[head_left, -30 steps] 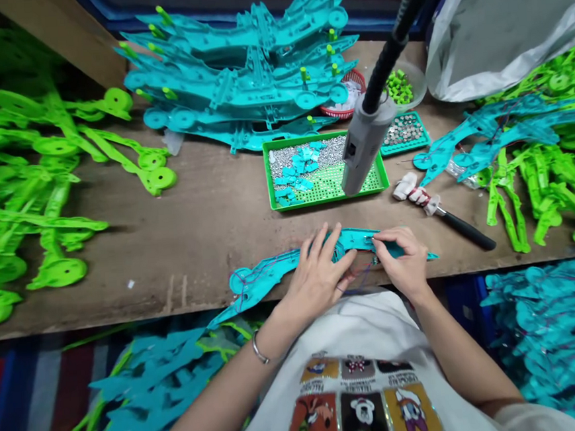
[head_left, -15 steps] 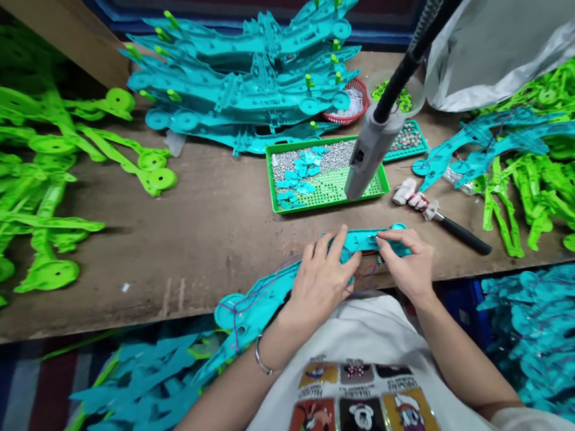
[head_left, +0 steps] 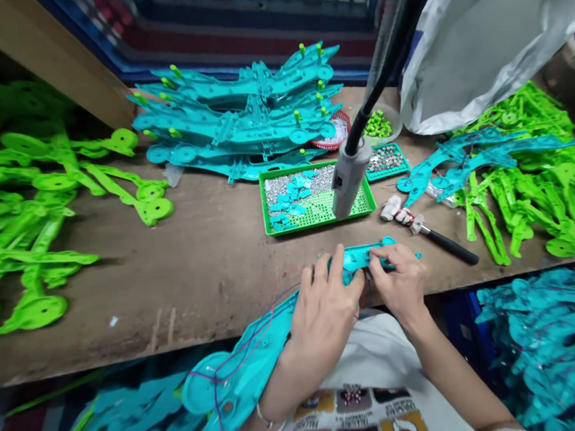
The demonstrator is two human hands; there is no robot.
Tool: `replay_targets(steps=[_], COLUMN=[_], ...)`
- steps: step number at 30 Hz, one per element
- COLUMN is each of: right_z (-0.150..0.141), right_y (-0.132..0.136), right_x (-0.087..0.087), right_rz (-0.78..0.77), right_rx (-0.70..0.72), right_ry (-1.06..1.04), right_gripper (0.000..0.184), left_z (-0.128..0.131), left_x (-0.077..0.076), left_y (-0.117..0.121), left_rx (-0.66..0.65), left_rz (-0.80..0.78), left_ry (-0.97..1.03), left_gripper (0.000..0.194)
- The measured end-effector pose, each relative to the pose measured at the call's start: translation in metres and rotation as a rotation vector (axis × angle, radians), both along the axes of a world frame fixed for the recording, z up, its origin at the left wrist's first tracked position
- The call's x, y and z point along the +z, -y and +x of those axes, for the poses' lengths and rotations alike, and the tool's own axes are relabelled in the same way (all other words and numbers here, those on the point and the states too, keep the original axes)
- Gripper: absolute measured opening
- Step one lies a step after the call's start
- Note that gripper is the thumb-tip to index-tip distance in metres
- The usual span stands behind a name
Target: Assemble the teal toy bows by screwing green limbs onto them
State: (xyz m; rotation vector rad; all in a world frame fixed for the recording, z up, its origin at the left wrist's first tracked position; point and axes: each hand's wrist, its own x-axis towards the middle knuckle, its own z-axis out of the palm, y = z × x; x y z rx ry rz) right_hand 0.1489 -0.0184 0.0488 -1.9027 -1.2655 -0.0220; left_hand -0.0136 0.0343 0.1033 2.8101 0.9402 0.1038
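Note:
A long blue plastic shell (head_left: 264, 337) with thin red and purple wires along it lies slantwise at the table's front edge. Its left end sticks out over the edge, toward me. Across its middle, my left hand (head_left: 322, 315) grips it, fingers on top and thumb toward the right. Over the shell's right part, my right hand (head_left: 401, 279) is closed in a pinch between thumb and forefinger. Whatever is in that pinch is too small to make out. Some wire shows between the hands, below the shell.
Ahead stands a green tray (head_left: 268, 225) of screws and small blue pieces, below a hanging grey power screwdriver (head_left: 349, 181). A black-handled tool (head_left: 452, 247) lies to the right. Blue shells (head_left: 241, 129) are stacked behind; green parts (head_left: 33, 215) pile left and right.
The shell's left end has swung toward me and out over the table edge, the left hand moving with it. My right hand keeps its pinch at the shell's right part. The view has tilted up.

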Motion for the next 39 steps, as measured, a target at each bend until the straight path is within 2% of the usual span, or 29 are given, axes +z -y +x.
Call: replay_targets(steps=[4, 7, 9, 11, 13, 16, 18, 25, 31, 34, 37, 39], right_z=[0.001, 0.027, 0.059, 0.096, 0.126, 0.149, 0.150, 0.140, 0.143, 0.142, 0.141, 0.136], right_y=[0.004, -0.009, -0.034, -0.070, -0.110, -0.157, -0.174, -0.186, -0.184, -0.191, -0.197, -0.188], right_x=[0.004, 0.009, 0.012, 0.012, 0.008, -0.004, -0.012, -0.016, -0.016, -0.013, -0.005, 0.003], right_rz=[-0.072, -0.124, -0.108, -0.091, -0.145, -0.267, -0.308, -0.541, -0.525, -0.533, -0.510, -0.422], right_rx=[0.083, 0.221, 0.289, 0.226, 0.155, 0.142, 0.129, -0.044, 0.013, -0.010, -0.048, -0.055], right_ry=[0.055, 0.028, -0.011, 0.029, 0.126, 0.215, 0.224, 0.439, 0.458, 0.436, 0.389, 0.300], right_gripper=[0.017, 0.019, 0.019, 0.024, 0.025, 0.024, 0.021, 0.030, 0.031, 0.031, 0.030, 0.026], left_z=[-0.001, -0.003, -0.004, -0.005, -0.005, -0.005, -0.006, -0.006, -0.006, -0.007, -0.008, -0.009], left_x=[0.001, 0.001, 0.000, -0.002, -0.004, -0.005, -0.004, -0.002, -0.007, -0.008, -0.008, -0.009], left_y=[-0.003, -0.009, -0.013, -0.015, -0.016, -0.014, -0.013, -0.013, -0.011, -0.009, -0.007, -0.007], left_rx=[0.006, 0.000, -0.002, -0.001, 0.002, 0.011, 0.013, 0.022, 0.014, 0.008, 0.010, 0.016], left_rz=[0.002, 0.005, 0.002, -0.005, -0.008, -0.006, -0.007, -0.034, -0.052, -0.043, -0.026, -0.020], left_ry=[0.002, 0.008, 0.020, 0.036, 0.047, 0.035, 0.014, -0.027, 0.019, 0.033, 0.031, 0.031], left_gripper=[0.053, 0.049, 0.047, 0.046, 0.047, 0.047, 0.048, 0.047, 0.049, 0.049, 0.048, 0.048])
